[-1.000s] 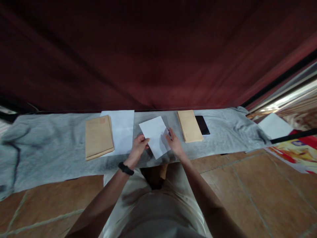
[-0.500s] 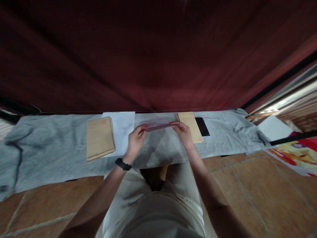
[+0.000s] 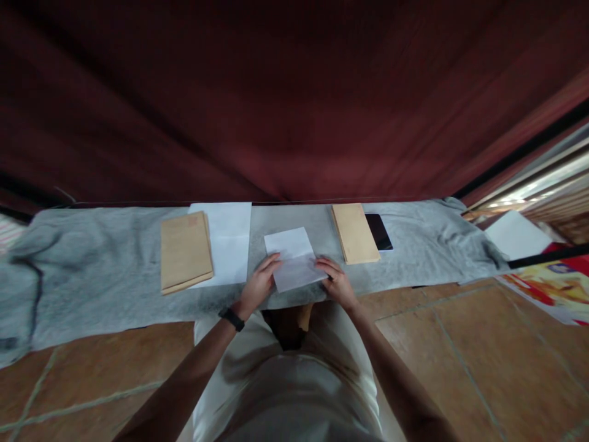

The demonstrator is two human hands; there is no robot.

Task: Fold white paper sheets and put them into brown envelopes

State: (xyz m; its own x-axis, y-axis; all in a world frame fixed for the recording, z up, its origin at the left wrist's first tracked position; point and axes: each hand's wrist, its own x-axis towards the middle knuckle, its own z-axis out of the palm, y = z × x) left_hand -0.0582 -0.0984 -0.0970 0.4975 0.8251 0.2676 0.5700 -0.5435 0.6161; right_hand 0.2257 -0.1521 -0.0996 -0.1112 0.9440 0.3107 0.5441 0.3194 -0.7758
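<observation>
A white sheet of paper (image 3: pixel 297 273) with a crease across its middle lies slightly turned in front of me, over the grey cloth. My left hand (image 3: pixel 261 283) has its fingers closed on the sheet's left edge near the crease. On the opposite edge, the fingers of my right hand (image 3: pixel 337 282) grip the paper too. The thumbs are mostly out of sight. To the left, brown envelopes (image 3: pixel 184 252) rest partly on white paper sheets (image 3: pixel 232 245). Just beyond my right hand is a stack of tan envelopes (image 3: pixel 356 233).
A dark phone (image 3: pixel 380 232) sits beside the tan stack, partly under it. Grey cloth (image 3: pixel 101 264) covers the narrow surface, and a dark red curtain (image 3: pixel 294 110) hangs behind it. At the right are a white box (image 3: pixel 518 235) and a colourful printed package (image 3: pixel 556 288).
Both hands have come down and toward me with the paper. The sheet was raised and seen nearly edge-on; now its creased face lies flatter in view.
</observation>
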